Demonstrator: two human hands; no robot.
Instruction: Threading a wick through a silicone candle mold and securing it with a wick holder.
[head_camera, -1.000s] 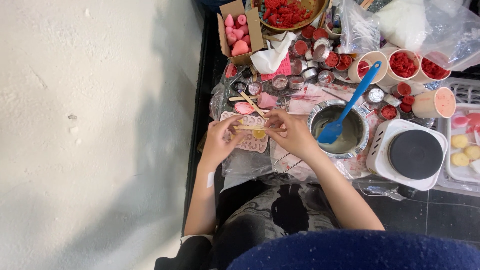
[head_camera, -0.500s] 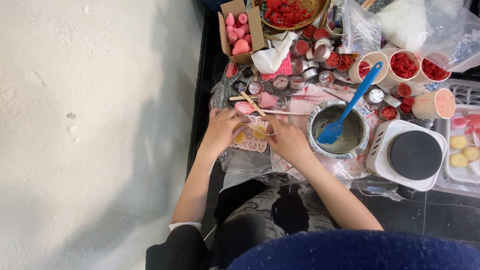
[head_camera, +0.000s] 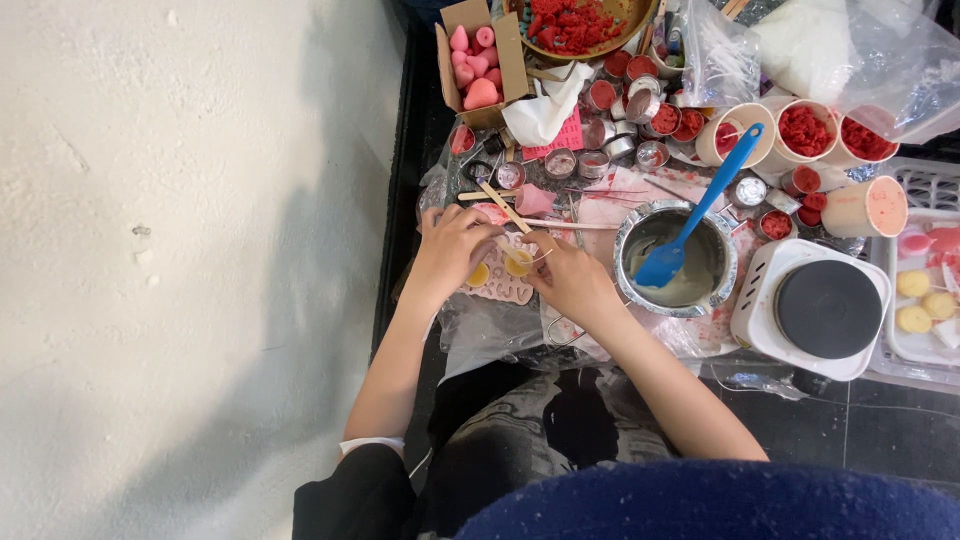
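Observation:
A pink silicone mould (head_camera: 505, 287) with heart-shaped cavities lies on plastic sheeting, two of its cavities filled with yellow wax (head_camera: 518, 264). My left hand (head_camera: 448, 250) rests on the mould's left part, fingers curled over it. My right hand (head_camera: 570, 277) is at the mould's right edge, fingertips pinching a thin wick or stick over the yellow wax. What the fingers of the left hand grip is hidden.
A metal pot (head_camera: 680, 258) with pale wax and a blue spatula (head_camera: 700, 205) stands right of the hands. A white hot plate (head_camera: 825, 310) is further right. Behind are small tins (head_camera: 600, 150), cups of red wax (head_camera: 805, 130), a cardboard box of pink shapes (head_camera: 478, 65) and wooden sticks (head_camera: 500, 205).
Both hands came down from holding a wooden stick above the mould onto the mould itself. The left forearm has shifted left and forward.

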